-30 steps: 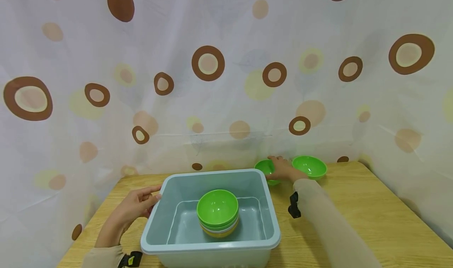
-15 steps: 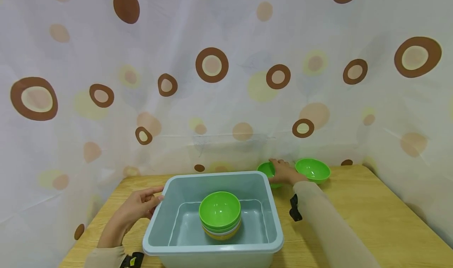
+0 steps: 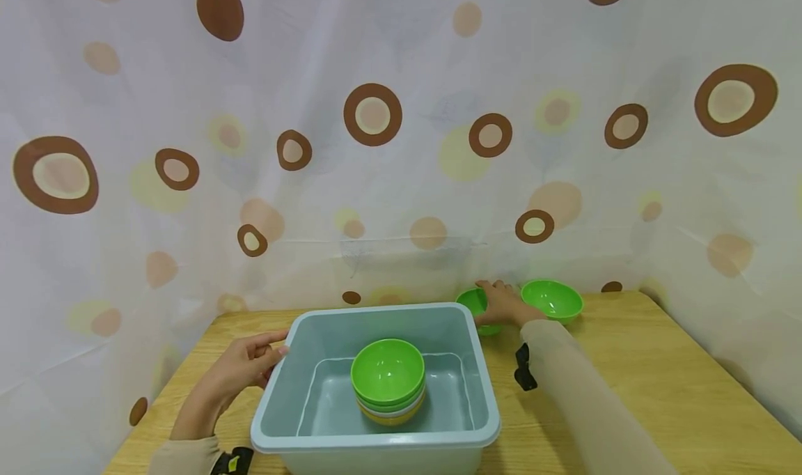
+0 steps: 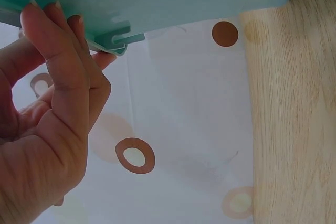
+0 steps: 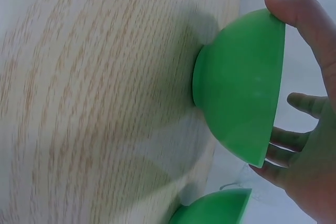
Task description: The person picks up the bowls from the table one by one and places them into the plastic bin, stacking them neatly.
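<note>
My left hand (image 3: 241, 365) holds the left rim of a pale blue-grey plastic basin (image 3: 376, 441), thumb and fingers at its edge. In the left wrist view, the fingers (image 4: 65, 74) lie against the basin's outer wall below the rim. Inside the basin stands a stack of bowls (image 3: 388, 370), green on top with white and yellow ones beneath. My right hand (image 3: 504, 306) reaches past the basin's back right corner and grips a green bowl (image 5: 241, 82), thumb on one side of the rim and fingertips on the opposite side. The bowl is upright, its foot close over the table.
Another green bowl (image 3: 554, 301) stands just right of the right hand, near the back of the wooden table (image 3: 633, 377). A whitish curtain (image 3: 413, 182) with brown and beige circles hangs behind the table and along its sides.
The head view has shifted slightly. Both hands, the basin and the bowls keep nearly the same places.
</note>
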Motion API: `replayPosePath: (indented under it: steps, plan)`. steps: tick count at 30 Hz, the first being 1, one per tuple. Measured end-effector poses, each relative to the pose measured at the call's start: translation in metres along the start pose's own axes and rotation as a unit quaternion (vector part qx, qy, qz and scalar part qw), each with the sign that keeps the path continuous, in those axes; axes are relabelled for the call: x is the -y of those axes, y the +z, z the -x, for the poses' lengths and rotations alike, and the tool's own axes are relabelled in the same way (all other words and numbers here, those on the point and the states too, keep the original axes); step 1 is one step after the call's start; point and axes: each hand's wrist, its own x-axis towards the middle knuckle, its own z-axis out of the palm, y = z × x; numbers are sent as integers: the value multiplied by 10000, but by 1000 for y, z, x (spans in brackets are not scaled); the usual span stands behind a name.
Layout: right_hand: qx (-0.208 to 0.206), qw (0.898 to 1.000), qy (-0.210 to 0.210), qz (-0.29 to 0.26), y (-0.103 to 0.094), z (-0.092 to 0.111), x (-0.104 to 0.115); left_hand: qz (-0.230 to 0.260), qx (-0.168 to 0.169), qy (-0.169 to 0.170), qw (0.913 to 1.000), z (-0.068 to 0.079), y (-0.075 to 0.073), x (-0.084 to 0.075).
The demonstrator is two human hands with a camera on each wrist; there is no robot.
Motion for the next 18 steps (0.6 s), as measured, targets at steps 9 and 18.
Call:
replayPosePath:
  steps: [9,18]
  plan:
    - [-23,9999,-129,74,-9,6,6,-46,-38,-74,10000,0,1,-1]
    - [64,9995,-219,201,-17,14,7,-45,-43,-84,9999,0,1,-2]
